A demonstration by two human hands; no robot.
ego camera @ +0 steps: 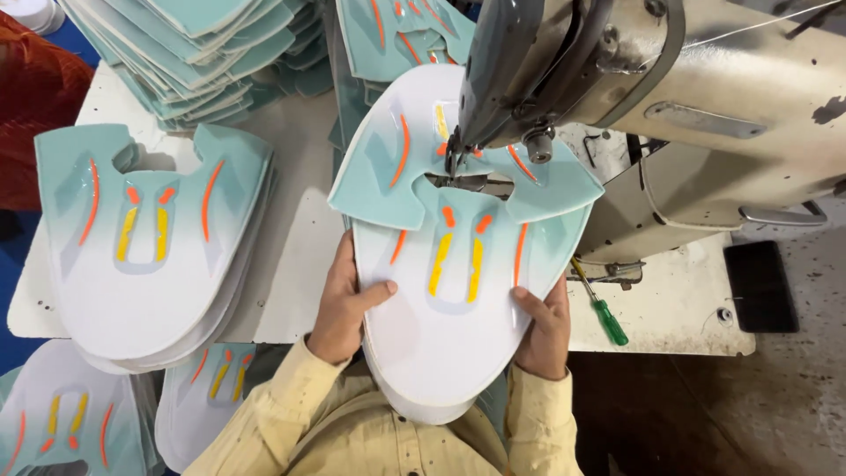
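Note:
I hold a flat white and teal shoe-upper piece (441,335) with orange and yellow stripes in both hands. My left hand (342,304) grips its left edge, thumb on top. On the right edge sits my right hand (542,322), clasping it the same way. The far end of the piece lies under the needle (454,159) of the sewing machine (705,97), where a second like piece (388,167) overlaps it, turned the other way.
A stack of the same pieces (145,247) lies on the white table (295,264) to my left. More stacks (194,53) stand at the back, others (66,423) lower left. A green-handled screwdriver (604,313) rests beside the machine base.

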